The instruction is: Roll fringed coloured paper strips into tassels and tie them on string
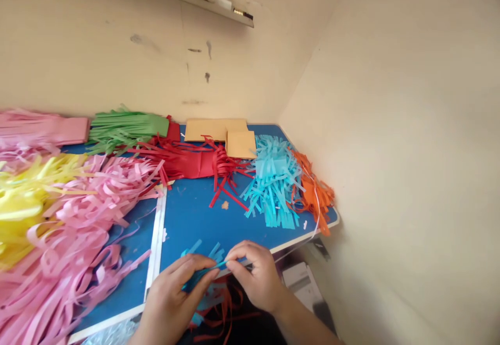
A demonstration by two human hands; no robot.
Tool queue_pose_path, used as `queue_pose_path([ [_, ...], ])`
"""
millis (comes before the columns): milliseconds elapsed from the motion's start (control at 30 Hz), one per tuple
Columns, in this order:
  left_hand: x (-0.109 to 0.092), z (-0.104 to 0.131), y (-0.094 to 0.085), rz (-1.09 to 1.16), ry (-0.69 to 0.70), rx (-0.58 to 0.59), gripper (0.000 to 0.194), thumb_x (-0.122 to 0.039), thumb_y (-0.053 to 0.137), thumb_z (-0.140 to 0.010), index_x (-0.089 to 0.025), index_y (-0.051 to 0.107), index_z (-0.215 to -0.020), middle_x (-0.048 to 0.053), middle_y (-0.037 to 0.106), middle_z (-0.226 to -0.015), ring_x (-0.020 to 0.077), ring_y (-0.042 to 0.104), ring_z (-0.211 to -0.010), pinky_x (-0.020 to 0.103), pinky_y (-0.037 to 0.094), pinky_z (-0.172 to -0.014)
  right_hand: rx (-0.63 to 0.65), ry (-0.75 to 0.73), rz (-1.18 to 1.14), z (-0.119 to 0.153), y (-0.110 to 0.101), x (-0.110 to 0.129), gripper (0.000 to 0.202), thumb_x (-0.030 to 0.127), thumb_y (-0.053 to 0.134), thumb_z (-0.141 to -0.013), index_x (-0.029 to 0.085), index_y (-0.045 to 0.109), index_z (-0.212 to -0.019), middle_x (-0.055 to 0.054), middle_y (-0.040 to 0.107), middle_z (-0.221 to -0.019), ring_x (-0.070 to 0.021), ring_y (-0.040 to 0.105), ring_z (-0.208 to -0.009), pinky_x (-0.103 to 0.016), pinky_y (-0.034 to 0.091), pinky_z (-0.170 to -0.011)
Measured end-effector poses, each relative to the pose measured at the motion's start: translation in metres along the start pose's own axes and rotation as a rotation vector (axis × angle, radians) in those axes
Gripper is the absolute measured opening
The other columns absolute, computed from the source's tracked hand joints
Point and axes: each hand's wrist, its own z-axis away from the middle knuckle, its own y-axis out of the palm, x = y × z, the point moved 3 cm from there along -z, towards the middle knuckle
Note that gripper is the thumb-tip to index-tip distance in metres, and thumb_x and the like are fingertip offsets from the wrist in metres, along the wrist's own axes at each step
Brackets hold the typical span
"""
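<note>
Head view: left hand (177,285) and right hand (253,272) pinch light-blue paper fringe (192,281); likely light, soft, tearable; best held by its narrow band (221,265).

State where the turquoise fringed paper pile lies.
In the head view, the turquoise fringed paper pile lies right of centre on the blue tabletop, between red fringed paper on its left and orange fringed paper on its right.
</note>
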Motion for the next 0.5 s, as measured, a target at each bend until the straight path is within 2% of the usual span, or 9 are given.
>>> queue_pose_path([
  [67,-0.002,-0.001,-0.002,-0.033,0.069,-0.044,0.009,-0.032,0.066,-0.086,-0.024,0.069,-0.091,-0.001,0.075,-0.082,0.0129,0.073,-0.077,0.018,0.057,-0.073,-0.018,-0.049,0.039,0.001,-0.001,0.003,0.007,0.015,0.063,-0.087,0.020,0.067,-0.083,-0.002,0.073,-0.081,-0.0134,0.068,-0.077,-0.025,0.049,-0.078],
  [133,-0.006,-0.001,-0.002,-0.053,0.176,-0.076,0.007,-0.025,0.064,-0.087,-0.024,0.068,-0.092,-0.001,0.075,-0.086,0.0133,0.072,-0.083,0.025,0.054,-0.092,-0.033,-0.096,0.064,0.001,-0.003,0.005,0.007,0.014,0.063,-0.087,0.020,0.066,-0.084,-0.002,0.074,-0.082,-0.0133,0.068,-0.077,-0.025,0.048,-0.078],
  [233,-0.011,-0.004,-0.002,-0.071,0.273,-0.078,0.012,-0.014,0.063,-0.085,-0.023,0.068,-0.090,-0.003,0.074,-0.082,0.0100,0.071,-0.077,0.029,0.045,-0.107,-0.053,-0.147,0.094,0.001,-0.005,0.007,0.008,0.013,0.062,-0.087,0.020,0.064,-0.085,-0.002,0.074,-0.081,-0.0131,0.068,-0.076,-0.026,0.048,-0.076],
  [400,-0.011,-0.008,0.006,-0.078,0.262,-0.072,0.009,-0.017,0.064,-0.084,-0.024,0.066,-0.089,-0.004,0.075,-0.080,0.0115,0.071,-0.073,0.032,0.047,-0.104,-0.111,-0.182,0.153,0.005,0.000,0.010,0.009,0.011,0.061,-0.085,0.020,0.062,-0.082,-0.001,0.073,-0.077,-0.0125,0.068,-0.072,-0.026,0.047,-0.074],
  [467,-0.004,-0.003,0.014,-0.082,0.193,-0.051,0.001,-0.027,0.064,-0.084,-0.026,0.065,-0.084,-0.005,0.074,-0.077,0.0126,0.072,-0.072,0.026,0.054,-0.092,-0.139,-0.240,0.197,0.009,0.001,0.012,0.008,0.012,0.061,-0.085,0.020,0.062,-0.082,0.000,0.072,-0.074,-0.0122,0.067,-0.069,-0.026,0.046,-0.073],
  [500,0.000,0.002,0.018,-0.074,0.141,-0.022,0.008,-0.034,0.063,-0.085,-0.027,0.064,-0.081,-0.005,0.074,-0.076,0.0128,0.072,-0.070,0.022,0.056,-0.081,-0.135,-0.290,0.218,0.011,-0.001,0.011,0.007,0.014,0.061,-0.085,0.021,0.063,-0.081,0.000,0.072,-0.074,-0.0119,0.067,-0.068,-0.026,0.046,-0.073],
])
